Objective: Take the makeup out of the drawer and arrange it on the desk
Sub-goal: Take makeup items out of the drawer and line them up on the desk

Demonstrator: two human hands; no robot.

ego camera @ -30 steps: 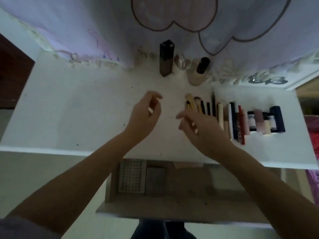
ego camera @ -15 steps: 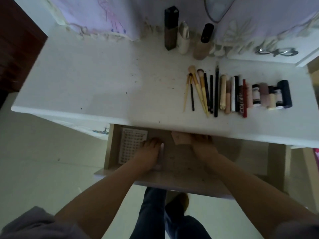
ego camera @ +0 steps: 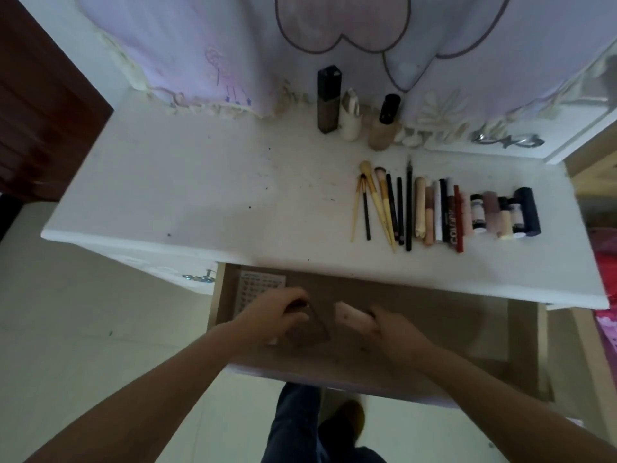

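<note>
The white desk [ego camera: 187, 195] filled most of my view, its long bare stretch on the left and the finished work gathered on the right. Below its front edge the drawer [ego camera: 434, 329] stood pulled open, and both my hands were down inside it.

Along the back of the desk, against the curtain, three bottles stood upright: a tall dark one [ego camera: 329, 100], a small white one [ego camera: 350, 118] touching it, and a beige bottle with a black cap [ego camera: 384, 123] just beside. Nearer me lay a neat row, the brushes and pencils [ego camera: 384, 205] on its left, then the tubes and sticks [ego camera: 440, 212], then the short pots and a dark case [ego camera: 504, 212] at the right end, all side by side.

In the drawer a pale dotted sheet [ego camera: 262, 289] lay flat at the left, partly under my wrist. My left hand [ego camera: 270, 312] was curled over a dark flat case [ego camera: 305, 329], fingers hooked on its far edge, though the blur hid how firm my hold was. My right hand [ego camera: 397, 332] was closed around a pale pinkish piece [ego camera: 350, 315] whose end stuck out to the left of my fist.

I judged the task mostly done: the bulk was laid out, and these two pieces, plus perhaps the sheet, were left to lift up and place.
</note>
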